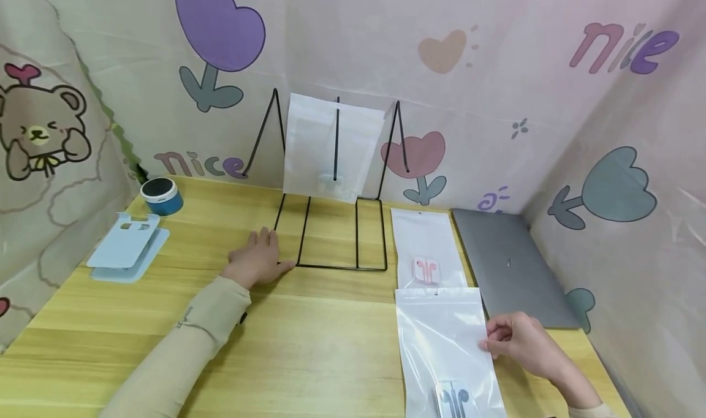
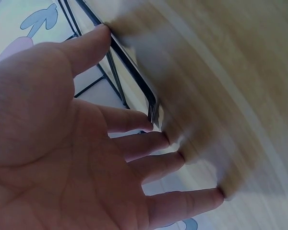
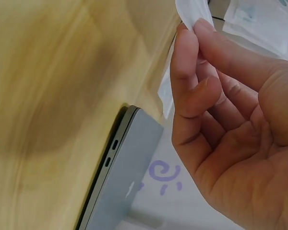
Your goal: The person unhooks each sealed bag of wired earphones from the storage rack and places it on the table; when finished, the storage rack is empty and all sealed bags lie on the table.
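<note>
My left hand [image 1: 255, 260] lies over the left edge of a black wire rack [image 1: 342, 267], thumb at its front corner and fingers spread on the wood. The left wrist view shows the thumb tip [image 2: 103, 31] right at the black wire. On the right, my right hand [image 1: 521, 344] pinches the right edge of a white zip bag [image 1: 441, 326] between thumb and forefinger; blue-grey earphones in a case [image 1: 453, 399] show through its lower part. Another white bag [image 1: 425, 234], with pink earphones [image 1: 426, 271], lies behind it. A third white bag [image 1: 317, 136] hangs on the rack's middle prong.
A closed grey laptop [image 1: 507, 265] lies at the right, beside the bags. To the left stand a light-blue folding stand [image 1: 125, 246] and a round blue item with a black top [image 1: 164, 202]. Printed cloth [image 1: 353, 38] hangs behind and at both sides.
</note>
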Available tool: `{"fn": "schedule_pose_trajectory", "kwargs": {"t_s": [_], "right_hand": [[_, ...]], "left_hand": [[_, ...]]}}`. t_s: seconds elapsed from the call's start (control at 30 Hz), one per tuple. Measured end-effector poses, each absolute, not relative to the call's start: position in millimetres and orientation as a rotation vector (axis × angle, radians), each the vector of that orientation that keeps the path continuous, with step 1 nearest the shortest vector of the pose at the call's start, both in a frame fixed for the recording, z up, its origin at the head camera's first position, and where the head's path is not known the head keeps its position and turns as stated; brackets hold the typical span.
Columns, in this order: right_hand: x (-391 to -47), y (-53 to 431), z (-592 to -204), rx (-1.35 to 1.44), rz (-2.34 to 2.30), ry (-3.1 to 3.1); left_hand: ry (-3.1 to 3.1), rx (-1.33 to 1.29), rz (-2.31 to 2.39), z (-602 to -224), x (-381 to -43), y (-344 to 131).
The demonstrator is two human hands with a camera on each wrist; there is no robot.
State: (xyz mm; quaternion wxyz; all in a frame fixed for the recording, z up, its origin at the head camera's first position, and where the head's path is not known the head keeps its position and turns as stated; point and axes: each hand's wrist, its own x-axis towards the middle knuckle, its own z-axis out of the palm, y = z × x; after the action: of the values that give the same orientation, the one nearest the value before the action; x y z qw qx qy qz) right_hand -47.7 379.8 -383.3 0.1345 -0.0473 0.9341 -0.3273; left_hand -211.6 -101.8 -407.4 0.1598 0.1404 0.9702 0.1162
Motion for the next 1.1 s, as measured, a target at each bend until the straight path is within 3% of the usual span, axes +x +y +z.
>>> {"fn": "schedule_pose_trajectory", "kwargs": {"t_s": [0.4,0.87,1.1], "right_hand": [[-47,390,-391,-0.200,-0.955,2.559],[-43,387,-390,-0.085,-0.861,2.606],[-44,378,-375,0.041,-0.586,2.784]], "left_hand": [[2.749,0.386,0.335,-413,-210,-105],[2.751,0.387,0.324,-408,-210,-105],[2.755,0.398,0.313,-405,-213,-101]]}}
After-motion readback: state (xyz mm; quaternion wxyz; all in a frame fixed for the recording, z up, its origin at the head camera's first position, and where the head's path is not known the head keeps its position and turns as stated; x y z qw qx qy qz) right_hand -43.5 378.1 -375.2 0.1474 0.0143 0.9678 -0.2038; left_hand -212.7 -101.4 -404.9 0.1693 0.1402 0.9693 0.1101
